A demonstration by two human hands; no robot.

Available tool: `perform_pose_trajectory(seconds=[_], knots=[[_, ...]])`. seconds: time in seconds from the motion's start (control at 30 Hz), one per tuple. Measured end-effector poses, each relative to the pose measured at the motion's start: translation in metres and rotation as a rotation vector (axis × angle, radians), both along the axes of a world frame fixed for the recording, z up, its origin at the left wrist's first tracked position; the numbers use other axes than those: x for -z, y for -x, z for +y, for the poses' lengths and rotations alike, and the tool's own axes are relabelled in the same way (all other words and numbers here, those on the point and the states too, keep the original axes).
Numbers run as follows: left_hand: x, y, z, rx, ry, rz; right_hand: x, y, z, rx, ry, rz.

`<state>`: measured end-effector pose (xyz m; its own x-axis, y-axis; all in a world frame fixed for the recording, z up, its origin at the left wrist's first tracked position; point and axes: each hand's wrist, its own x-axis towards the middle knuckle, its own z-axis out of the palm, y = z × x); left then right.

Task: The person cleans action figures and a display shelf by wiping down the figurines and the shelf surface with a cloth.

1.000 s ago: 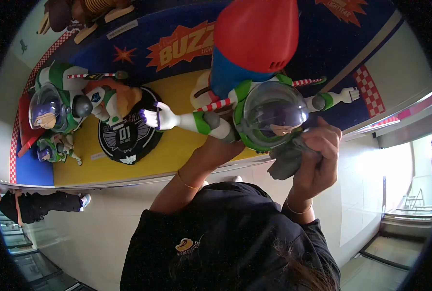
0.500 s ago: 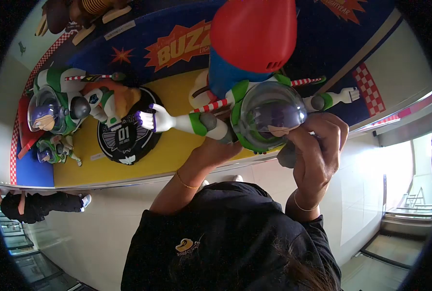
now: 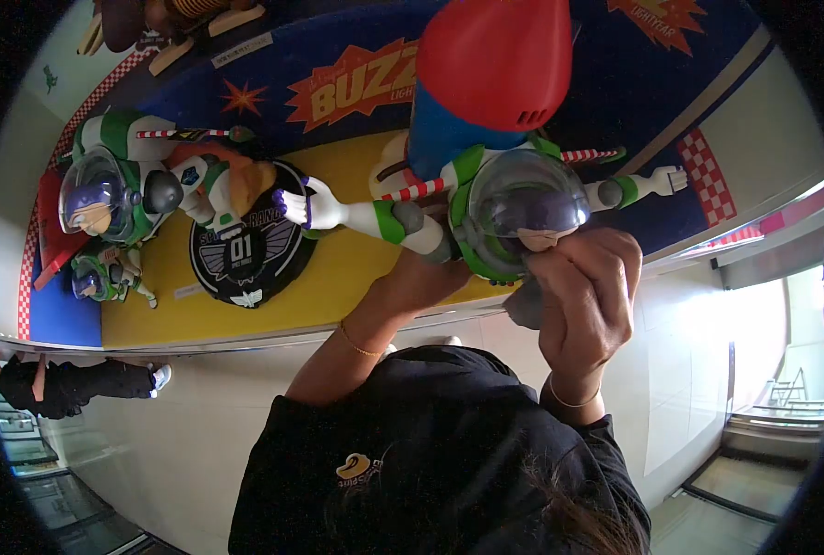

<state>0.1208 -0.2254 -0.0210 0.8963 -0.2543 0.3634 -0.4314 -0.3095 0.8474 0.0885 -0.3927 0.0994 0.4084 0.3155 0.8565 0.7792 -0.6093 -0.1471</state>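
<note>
A white and green space-ranger figure [image 3: 486, 217] with a clear dome helmet [image 3: 528, 196] stands at the shelf's front edge, both arms spread. My right hand [image 3: 586, 294] is closed on a grey cloth [image 3: 525, 305] at the lower right of the helmet, close to the figure's face. Most of the cloth is hidden behind the fingers. My left hand [image 3: 423, 277] reaches under the figure's outstretched arm, against its body; its fingers are hidden behind the figure.
Behind the figure rises a red and blue rocket [image 3: 493, 69]. Left on the yellow shelf [image 3: 167, 319] are a larger ranger figure [image 3: 116, 199], a small one [image 3: 98, 276] and a black disc [image 3: 245, 268]. Another person [image 3: 70, 384] is at far left.
My right hand has moved up and left to the helmet's lower edge, and less of the cloth shows. My left hand stays behind the figure. The view has shifted slightly.
</note>
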Motion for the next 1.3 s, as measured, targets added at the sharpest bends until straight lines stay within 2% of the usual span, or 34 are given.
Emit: perform_pose_trajectory(seconds=[0.07,0.27,0.4,0.57,0.77,1.1,1.23,1.27,1.3], knots=[[0.006,-0.003,-0.005,-0.078,0.231,-0.116,0.004,0.002,0.005,0.001,-0.02,0.005],[-0.014,-0.001,-0.001,-0.056,0.168,-0.268,0.014,-0.003,0.023,-0.005,-0.112,-0.038],[-0.02,0.004,-0.003,-0.19,0.283,-0.008,0.017,-0.013,0.03,-0.03,-0.168,-0.068],[-0.019,0.002,0.003,-0.141,0.215,0.048,0.007,-0.009,0.036,0.005,-0.137,0.002],[-0.024,-0.003,0.0,-0.167,0.251,-0.008,0.0,-0.014,0.045,-0.001,-0.101,-0.014],[-0.033,-0.016,0.004,0.02,0.697,0.282,0.013,-0.017,0.042,-0.346,-0.166,0.048],[-0.034,-0.02,0.003,0.1,0.878,0.401,0.026,-0.019,0.027,-0.489,-0.229,0.153],[-0.034,-0.021,0.003,0.096,0.878,0.4,0.03,-0.021,0.024,-0.493,-0.229,0.153],[-0.034,-0.022,0.003,0.029,0.758,0.313,0.033,-0.024,0.022,-0.501,-0.268,0.159]])
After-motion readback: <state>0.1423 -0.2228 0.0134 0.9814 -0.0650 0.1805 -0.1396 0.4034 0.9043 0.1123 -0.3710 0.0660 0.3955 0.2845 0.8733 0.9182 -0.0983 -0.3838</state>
